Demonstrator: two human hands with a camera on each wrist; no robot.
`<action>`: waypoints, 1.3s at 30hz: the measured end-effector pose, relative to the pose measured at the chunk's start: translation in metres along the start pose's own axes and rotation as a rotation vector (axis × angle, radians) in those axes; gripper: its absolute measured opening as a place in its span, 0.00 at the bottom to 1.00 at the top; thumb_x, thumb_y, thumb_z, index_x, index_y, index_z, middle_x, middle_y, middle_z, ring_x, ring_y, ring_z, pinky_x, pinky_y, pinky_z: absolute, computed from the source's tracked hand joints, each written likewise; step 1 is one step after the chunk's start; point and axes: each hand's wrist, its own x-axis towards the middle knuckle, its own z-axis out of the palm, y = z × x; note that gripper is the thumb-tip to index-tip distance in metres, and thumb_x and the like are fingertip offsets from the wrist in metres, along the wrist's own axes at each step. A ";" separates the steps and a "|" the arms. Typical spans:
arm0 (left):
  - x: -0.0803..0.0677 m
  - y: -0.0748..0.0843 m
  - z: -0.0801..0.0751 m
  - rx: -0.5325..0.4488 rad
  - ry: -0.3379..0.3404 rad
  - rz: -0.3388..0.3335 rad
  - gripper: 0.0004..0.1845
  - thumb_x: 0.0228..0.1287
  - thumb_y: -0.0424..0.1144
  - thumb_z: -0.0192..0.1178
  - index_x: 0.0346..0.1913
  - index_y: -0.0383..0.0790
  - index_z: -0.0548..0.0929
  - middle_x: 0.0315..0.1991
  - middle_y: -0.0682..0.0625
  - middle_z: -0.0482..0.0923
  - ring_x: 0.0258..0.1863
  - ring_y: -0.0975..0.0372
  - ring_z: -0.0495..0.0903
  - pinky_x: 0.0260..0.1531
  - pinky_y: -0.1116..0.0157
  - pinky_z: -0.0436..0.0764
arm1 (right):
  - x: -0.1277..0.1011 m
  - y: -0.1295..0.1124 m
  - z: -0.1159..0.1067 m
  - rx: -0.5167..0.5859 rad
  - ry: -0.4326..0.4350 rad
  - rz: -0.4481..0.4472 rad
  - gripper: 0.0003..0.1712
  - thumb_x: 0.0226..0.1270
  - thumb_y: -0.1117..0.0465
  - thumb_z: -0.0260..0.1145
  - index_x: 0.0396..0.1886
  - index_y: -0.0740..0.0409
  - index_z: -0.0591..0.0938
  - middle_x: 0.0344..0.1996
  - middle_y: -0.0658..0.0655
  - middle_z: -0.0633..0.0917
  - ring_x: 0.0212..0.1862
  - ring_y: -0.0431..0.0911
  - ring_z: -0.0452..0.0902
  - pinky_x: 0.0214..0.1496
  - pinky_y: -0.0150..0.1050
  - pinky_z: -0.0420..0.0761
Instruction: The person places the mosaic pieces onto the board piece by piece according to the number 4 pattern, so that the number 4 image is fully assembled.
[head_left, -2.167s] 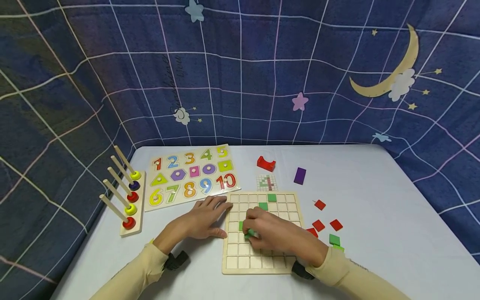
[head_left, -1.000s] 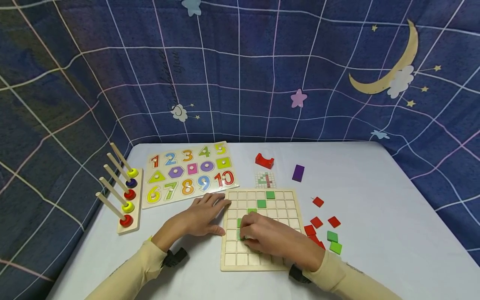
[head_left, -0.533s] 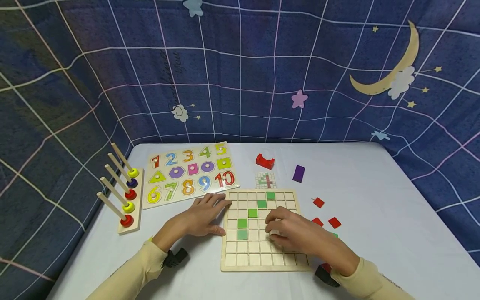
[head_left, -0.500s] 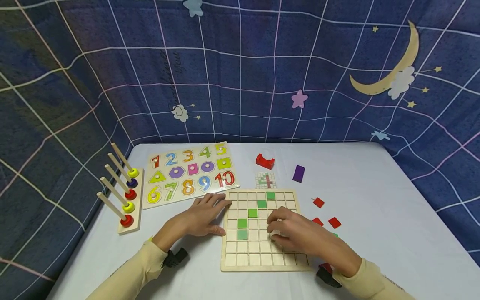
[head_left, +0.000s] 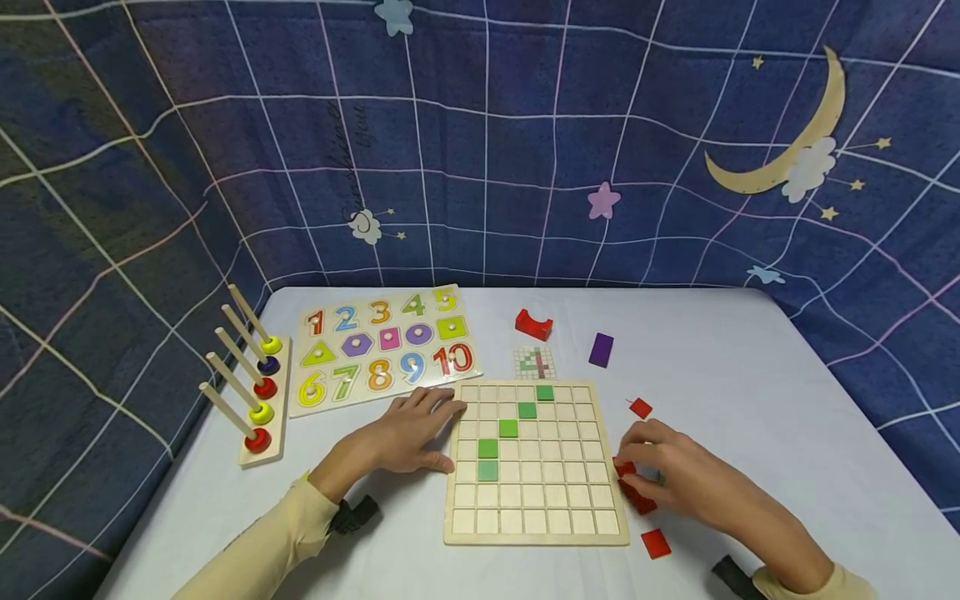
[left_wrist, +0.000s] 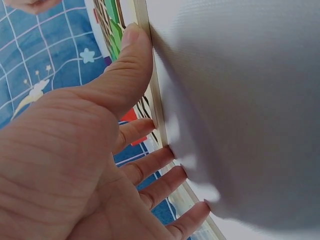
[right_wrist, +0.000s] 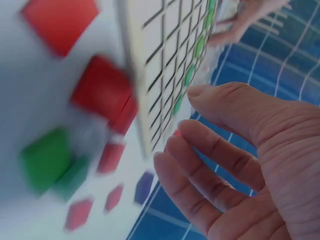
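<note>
A wooden grid board (head_left: 551, 498) lies on the white table. Several green square tiles (head_left: 508, 428) sit in its cells, running diagonally from the top toward the left. My left hand (head_left: 408, 433) rests along the board's left edge, fingers spread and thumb touching the rim. Off the right edge, my right hand (head_left: 682, 471) hovers over a cluster of loose red tiles (head_left: 637, 497), partly covering them. In the right wrist view nothing shows between its loosely bent fingers (right_wrist: 187, 185), and green tiles (right_wrist: 47, 157) lie among the red ones.
A number puzzle board (head_left: 390, 354) and a peg stand with coloured rings (head_left: 273, 412) occupy the left. Behind the grid board are a pattern card (head_left: 534, 363), a red notched block (head_left: 533, 326) and a purple block (head_left: 601, 350). One red tile (head_left: 656, 544) lies near the front.
My right hand set a green tile into a cell in the board's left part, let go, and moved right over the loose tiles. My left hand stayed at the edge.
</note>
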 end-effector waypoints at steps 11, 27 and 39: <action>-0.002 0.004 -0.001 -0.025 -0.016 -0.029 0.47 0.66 0.55 0.73 0.80 0.41 0.64 0.82 0.37 0.58 0.80 0.41 0.60 0.75 0.34 0.61 | -0.040 0.023 -0.001 0.043 -0.192 0.297 0.14 0.55 0.57 0.86 0.37 0.39 0.90 0.45 0.46 0.85 0.49 0.48 0.84 0.52 0.47 0.90; -0.002 0.003 0.001 -0.024 -0.014 -0.013 0.46 0.67 0.56 0.72 0.81 0.42 0.64 0.83 0.37 0.58 0.80 0.40 0.60 0.75 0.34 0.62 | -0.047 0.017 0.021 -0.024 -0.177 0.394 0.13 0.56 0.62 0.84 0.33 0.40 0.89 0.42 0.46 0.82 0.50 0.45 0.79 0.53 0.44 0.90; 0.001 0.003 -0.002 -0.004 -0.018 -0.011 0.46 0.68 0.56 0.72 0.81 0.41 0.63 0.82 0.37 0.58 0.80 0.40 0.60 0.75 0.34 0.63 | -0.029 0.003 0.019 -0.028 0.024 0.101 0.15 0.57 0.67 0.82 0.35 0.42 0.88 0.41 0.43 0.79 0.44 0.37 0.73 0.43 0.31 0.86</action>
